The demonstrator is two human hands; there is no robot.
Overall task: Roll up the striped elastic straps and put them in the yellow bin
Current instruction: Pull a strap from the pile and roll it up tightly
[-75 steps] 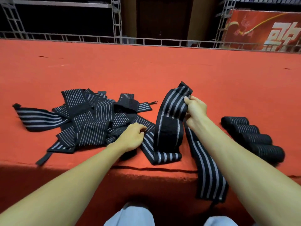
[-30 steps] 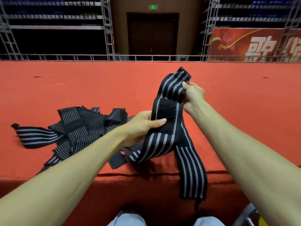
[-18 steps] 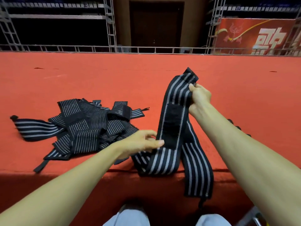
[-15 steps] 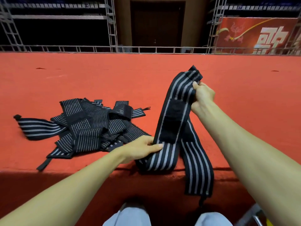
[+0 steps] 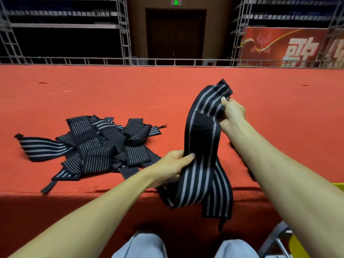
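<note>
A long black elastic strap with grey stripes (image 5: 200,164) hangs folded between my hands above the red platform's front edge. My right hand (image 5: 233,113) grips its upper end, just above a plain black patch. My left hand (image 5: 172,164) pinches the strap lower down, thumb on its front. The strap's loose tail drops past the platform edge. A heap of several unrolled striped straps (image 5: 96,146) lies on the red carpet to the left. A sliver of the yellow bin (image 5: 339,186) shows at the right edge, behind my right forearm.
The red carpeted platform (image 5: 130,94) stretches far ahead to a metal rail (image 5: 111,61). Its front edge drops off just before my knees (image 5: 141,244). A metal frame with a yellow part (image 5: 279,243) stands at the bottom right.
My left hand came off the carpet and took hold of the strap's middle. The strap's lower fold lifted off the platform; my right hand kept its hold on the top end.
</note>
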